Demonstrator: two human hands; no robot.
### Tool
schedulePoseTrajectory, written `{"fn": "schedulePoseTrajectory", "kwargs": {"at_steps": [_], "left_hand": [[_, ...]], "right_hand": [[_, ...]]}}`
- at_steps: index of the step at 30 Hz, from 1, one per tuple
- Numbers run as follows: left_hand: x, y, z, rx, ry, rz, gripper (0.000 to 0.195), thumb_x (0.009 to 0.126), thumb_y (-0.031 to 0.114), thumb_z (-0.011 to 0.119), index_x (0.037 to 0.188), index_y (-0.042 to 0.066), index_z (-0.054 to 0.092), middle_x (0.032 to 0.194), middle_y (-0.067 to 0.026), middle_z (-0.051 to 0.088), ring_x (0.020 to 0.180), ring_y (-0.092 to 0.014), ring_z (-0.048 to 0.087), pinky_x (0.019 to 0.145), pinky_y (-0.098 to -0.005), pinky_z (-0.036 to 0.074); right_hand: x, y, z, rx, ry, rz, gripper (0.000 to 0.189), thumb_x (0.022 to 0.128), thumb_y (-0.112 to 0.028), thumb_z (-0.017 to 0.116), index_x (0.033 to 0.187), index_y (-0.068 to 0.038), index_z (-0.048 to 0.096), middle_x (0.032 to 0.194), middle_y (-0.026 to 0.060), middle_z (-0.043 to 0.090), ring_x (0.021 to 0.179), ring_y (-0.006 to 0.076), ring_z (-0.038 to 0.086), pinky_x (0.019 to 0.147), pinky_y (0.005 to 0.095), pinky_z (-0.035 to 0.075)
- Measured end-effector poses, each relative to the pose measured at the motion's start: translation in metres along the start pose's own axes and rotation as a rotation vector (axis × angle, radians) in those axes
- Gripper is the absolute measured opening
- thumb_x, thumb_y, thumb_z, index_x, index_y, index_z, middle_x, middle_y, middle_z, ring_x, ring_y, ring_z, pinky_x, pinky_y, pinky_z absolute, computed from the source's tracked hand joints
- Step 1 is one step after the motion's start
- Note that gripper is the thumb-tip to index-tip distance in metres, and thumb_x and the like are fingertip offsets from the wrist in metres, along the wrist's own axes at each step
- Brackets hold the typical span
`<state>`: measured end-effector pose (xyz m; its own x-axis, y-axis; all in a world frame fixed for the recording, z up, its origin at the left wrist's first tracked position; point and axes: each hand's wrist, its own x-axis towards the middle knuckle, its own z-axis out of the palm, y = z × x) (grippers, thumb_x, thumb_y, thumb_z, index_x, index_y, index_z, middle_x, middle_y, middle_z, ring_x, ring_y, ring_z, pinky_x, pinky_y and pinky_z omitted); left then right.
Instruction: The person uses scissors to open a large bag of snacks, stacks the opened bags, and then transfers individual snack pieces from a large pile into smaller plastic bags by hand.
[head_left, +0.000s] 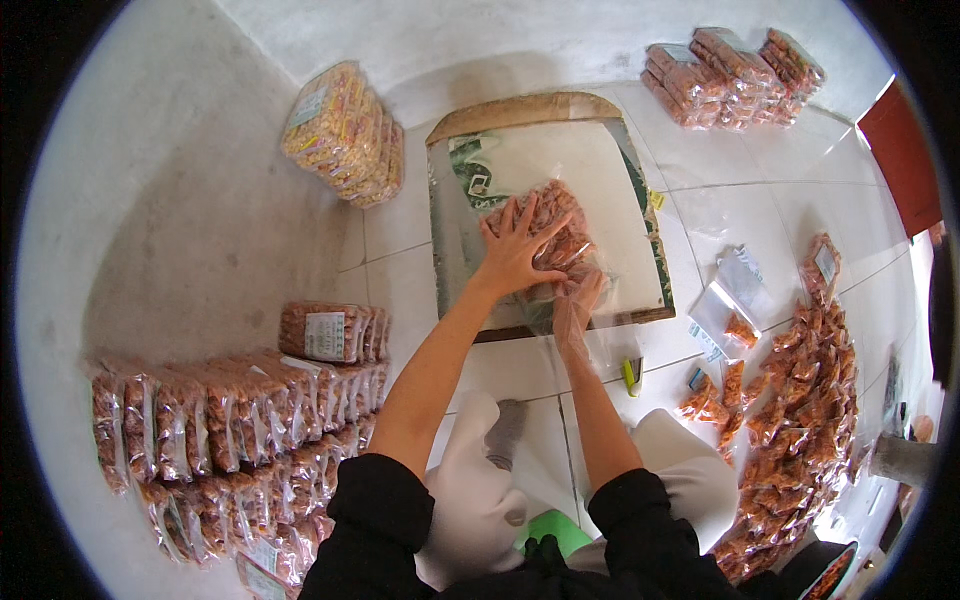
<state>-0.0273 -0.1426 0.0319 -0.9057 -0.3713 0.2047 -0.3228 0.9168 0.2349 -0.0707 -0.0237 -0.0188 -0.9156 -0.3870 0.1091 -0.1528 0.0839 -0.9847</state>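
A clear plastic bag (564, 201) filled with reddish-brown snack packets lies on a low board-topped table (604, 161). My left hand (517, 251) rests flat on top of the bag, fingers spread wide. At the bag's near end is my right hand (576, 304), with loose transparent film over its fingers and wrist. It seems to be inside the bag's mouth; its fingertips are partly hidden, so I cannot tell whether they grip anything.
Filled bags (240, 420) stand in rows at left, near a stack of yellow snack bags (345, 135). More bags (731, 79) sit by the back wall. On the right floor are a heap of small packets (802, 405), plastic sleeves (731, 296) and a yellow-green stapler (634, 376).
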Motion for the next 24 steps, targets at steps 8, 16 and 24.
{"fn": "schedulePoseTrajectory", "kwargs": {"at_steps": [8, 16, 24], "left_hand": [[-0.075, 0.031, 0.027, -0.773, 0.433, -0.758, 0.048, 0.080, 0.042, 0.059, 0.096, -0.001, 0.046, 0.104, -0.0175, 0.048, 0.095, -0.029, 0.048, 0.079, -0.0363, 0.038], [-0.089, 0.043, 0.033, -0.951, 0.128, -0.689, 0.035, 0.088, 0.034, 0.050, 0.080, 0.001, 0.045, 0.065, -0.0133, 0.052, 0.061, -0.027, 0.052, 0.057, -0.0380, 0.040], [-0.098, 0.048, 0.026, -0.728, 0.135, -0.556, 0.030, 0.089, 0.030, 0.047, 0.078, 0.002, 0.046, 0.072, -0.0140, 0.049, 0.066, -0.029, 0.046, 0.062, -0.0374, 0.038]], "right_hand": [[-0.010, 0.034, -0.028, 0.129, -0.383, -0.059, 0.033, 0.074, 0.000, 0.059, 0.105, -0.003, 0.046, 0.103, 0.0093, 0.046, 0.095, 0.0221, 0.048, 0.076, 0.0330, 0.043], [0.003, 0.029, -0.018, -0.181, -0.542, -0.509, 0.031, 0.073, 0.005, 0.056, 0.102, -0.008, 0.061, 0.102, 0.0116, 0.057, 0.100, 0.0254, 0.053, 0.087, 0.0308, 0.042], [0.018, 0.015, -0.014, -0.277, -0.657, -0.416, 0.027, 0.076, 0.001, 0.052, 0.101, -0.006, 0.061, 0.101, 0.0149, 0.057, 0.094, 0.0302, 0.054, 0.080, 0.0350, 0.044]]}}
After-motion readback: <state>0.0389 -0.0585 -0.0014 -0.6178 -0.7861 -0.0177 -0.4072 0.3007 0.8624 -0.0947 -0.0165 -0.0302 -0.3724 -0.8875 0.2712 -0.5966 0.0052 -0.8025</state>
